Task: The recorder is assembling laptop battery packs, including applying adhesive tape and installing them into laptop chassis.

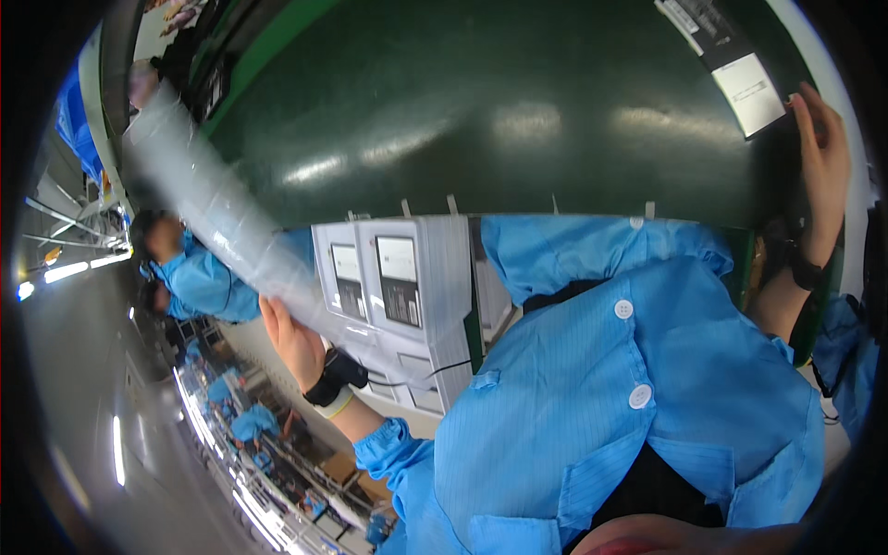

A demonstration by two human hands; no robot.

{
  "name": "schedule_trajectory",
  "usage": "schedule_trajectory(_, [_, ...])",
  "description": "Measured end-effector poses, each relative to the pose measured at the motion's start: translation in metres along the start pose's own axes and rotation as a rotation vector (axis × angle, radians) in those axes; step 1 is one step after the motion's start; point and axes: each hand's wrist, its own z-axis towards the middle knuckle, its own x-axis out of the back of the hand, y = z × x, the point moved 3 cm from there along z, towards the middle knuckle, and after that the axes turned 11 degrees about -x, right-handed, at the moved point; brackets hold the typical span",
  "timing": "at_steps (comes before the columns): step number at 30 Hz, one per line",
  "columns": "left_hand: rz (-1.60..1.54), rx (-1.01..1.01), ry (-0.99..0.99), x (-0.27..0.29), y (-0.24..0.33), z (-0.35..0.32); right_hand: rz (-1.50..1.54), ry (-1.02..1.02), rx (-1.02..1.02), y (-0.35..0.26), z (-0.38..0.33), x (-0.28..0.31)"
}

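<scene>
My left hand point(291, 338) is closed on the lower end of a long, translucent plastic sleeve point(199, 190) that stretches up and to the left, blurred. A black strap with a cord sits on that wrist. My right hand point(823, 157) reaches to the far right edge, fingers resting on a flat black box with a white label point(740, 69) lying on the dark green belt point(481, 111). Whether it grips the box is hidden. My blue smock point(629, 388) fills the lower middle.
A stack of white cartons with dark labels point(398, 296) stands between my arms, below the belt's edge. Another person in a blue smock point(199, 277) works at the left. More workers and benches point(259, 435) show small at lower left.
</scene>
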Motion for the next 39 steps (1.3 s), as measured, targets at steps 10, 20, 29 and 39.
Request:
schedule_trajectory(10, [0.455,0.354,-0.042,0.04,-0.142,-0.386,0.802,-0.748,0.47,-0.18,-0.124,-0.067])
schedule_trajectory(20, [0.705,0.636,-0.186,-0.043,-0.366,-0.513,0.738,-0.847,0.523,-0.186,-0.167,-0.095])
schedule_trajectory(29, [0.807,0.484,-0.184,-0.056,-0.36,-0.379,0.652,-0.734,0.578,-0.186,-0.169,-0.106])
schedule_trajectory(39, [0.715,0.481,-0.317,-0.083,-0.366,-0.378,0.603,-0.703,0.435,-0.188,-0.179,-0.1])
